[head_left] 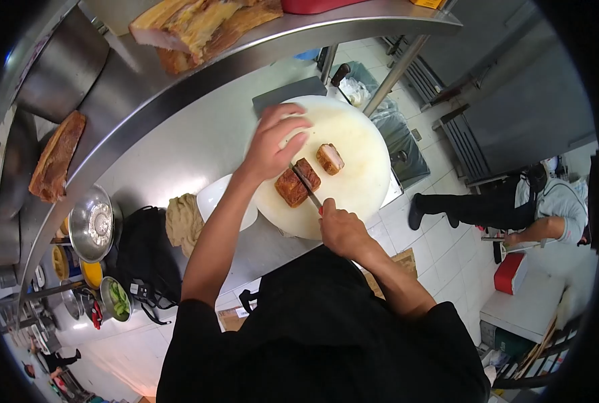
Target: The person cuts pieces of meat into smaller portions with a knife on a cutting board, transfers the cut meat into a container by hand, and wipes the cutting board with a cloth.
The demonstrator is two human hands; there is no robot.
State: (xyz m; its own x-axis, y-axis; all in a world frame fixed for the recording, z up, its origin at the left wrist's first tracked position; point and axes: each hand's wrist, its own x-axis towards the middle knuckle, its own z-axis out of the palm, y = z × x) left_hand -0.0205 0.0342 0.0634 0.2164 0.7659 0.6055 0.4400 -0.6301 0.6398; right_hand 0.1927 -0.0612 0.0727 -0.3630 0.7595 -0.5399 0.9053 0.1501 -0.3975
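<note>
My right hand is closed around the red handle of a knife. Its narrow blade lies across a brown, crisp-skinned block of roast meat, with a smaller portion on the blade's far side. Fingers spread, my left hand is just beyond the block and holds nothing; whether its thumb touches the meat I cannot tell. A separate cut piece with a pale inner face rests to the right. All the meat lies on a round white cutting board.
A white dish and a crumpled tan cloth are left of the board. Overhead, a curved steel shelf carries larger meat slabs. Bins stand beyond the board. Another person is at the right.
</note>
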